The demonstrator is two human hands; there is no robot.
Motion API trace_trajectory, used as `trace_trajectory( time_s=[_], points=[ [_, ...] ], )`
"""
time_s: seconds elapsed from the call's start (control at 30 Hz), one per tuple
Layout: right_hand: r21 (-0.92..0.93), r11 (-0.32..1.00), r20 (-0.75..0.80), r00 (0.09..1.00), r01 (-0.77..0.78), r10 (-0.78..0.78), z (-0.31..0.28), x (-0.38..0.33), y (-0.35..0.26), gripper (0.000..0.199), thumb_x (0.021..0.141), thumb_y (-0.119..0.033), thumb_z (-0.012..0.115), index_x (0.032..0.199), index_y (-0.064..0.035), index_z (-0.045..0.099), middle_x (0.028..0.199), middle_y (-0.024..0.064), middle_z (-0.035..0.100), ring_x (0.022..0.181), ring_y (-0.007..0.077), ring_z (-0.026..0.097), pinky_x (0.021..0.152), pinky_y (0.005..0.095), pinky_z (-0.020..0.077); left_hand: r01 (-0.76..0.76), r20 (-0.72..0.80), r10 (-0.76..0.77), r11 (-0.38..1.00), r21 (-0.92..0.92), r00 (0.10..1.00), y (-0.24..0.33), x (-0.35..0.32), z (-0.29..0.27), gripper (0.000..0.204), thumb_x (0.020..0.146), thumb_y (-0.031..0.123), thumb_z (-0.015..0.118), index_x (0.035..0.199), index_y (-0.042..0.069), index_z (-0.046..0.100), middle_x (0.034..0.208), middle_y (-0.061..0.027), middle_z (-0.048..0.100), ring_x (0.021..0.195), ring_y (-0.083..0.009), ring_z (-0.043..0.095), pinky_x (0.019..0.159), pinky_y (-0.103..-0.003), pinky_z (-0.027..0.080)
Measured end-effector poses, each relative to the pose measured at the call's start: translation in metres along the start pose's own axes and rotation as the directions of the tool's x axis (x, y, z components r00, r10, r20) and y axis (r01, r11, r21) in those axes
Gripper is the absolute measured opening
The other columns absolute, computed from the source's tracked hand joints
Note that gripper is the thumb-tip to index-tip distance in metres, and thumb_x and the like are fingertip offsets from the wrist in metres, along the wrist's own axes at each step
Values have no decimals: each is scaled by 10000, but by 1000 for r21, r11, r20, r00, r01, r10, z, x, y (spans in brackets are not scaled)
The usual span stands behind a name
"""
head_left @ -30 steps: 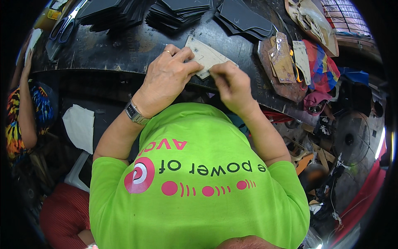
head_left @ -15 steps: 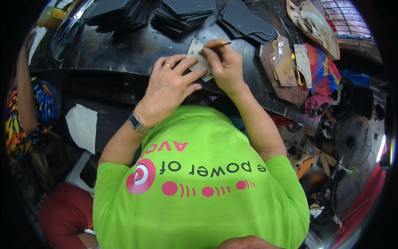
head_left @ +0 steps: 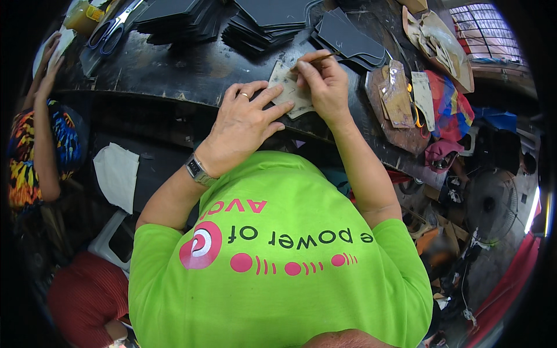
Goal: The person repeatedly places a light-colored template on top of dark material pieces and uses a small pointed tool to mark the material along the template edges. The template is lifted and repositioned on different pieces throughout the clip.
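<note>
From where I stand, the card (head_left: 299,98) lies in the upper middle of the frame, on the bench (head_left: 174,75) right by its near edge, within easy reach of both hands. The left hand (head_left: 246,119) is spread, palm down, its fingertips resting on the card's left side; that light press seems meant to stop it sliding. The right hand (head_left: 328,87) is closed in a pinch round a thin stick (head_left: 332,55), slanted the way one holds a pen, so the tip is easy to steer over the card's upper part. What the stick is, and whether its tip touches, I can't quite tell from here.

Black stacks (head_left: 264,26) sit along the top of the frame, beyond the hands, probably so the near edge has room. Scissors (head_left: 113,29) lie at the upper left. To the upper right, a board (head_left: 400,136) carries tan pieces (head_left: 397,98), just beside the right forearm and handy to that side. At the far upper left, a co-worker's hands (head_left: 49,75) are at a white sheet (head_left: 61,49).
</note>
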State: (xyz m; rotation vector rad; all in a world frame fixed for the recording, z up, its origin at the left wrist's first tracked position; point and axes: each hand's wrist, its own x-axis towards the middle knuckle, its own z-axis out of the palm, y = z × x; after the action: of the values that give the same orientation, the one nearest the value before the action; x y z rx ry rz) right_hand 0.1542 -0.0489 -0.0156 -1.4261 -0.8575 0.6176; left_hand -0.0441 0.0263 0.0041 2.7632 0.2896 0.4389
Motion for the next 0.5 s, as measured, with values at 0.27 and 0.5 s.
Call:
trace_trajectory(
  time_s=[0.27,0.5],
  points=[
    [-516,648,247,822,560,-514,14,6,13,71,1014,4,644,1070,-27,674,936,36,728,728,78,640,620,249,505,0,43,-2,999,48,999,6,-1,-2,457,917,290,756,1352,171,678,1434,-71,580,1327,-280,505,1146,-502,354],
    [5,1000,132,991,-5,4,4,4,12,61,1013,-39,653,1063,-6,645,940,63,710,835,125,683,765,288,563,15,65,-21,997,80,998,11,-3,-5,527,898,288,777,1393,162,647,1449,-77,565,1338,-278,487,1152,-536,332]
  ],
)
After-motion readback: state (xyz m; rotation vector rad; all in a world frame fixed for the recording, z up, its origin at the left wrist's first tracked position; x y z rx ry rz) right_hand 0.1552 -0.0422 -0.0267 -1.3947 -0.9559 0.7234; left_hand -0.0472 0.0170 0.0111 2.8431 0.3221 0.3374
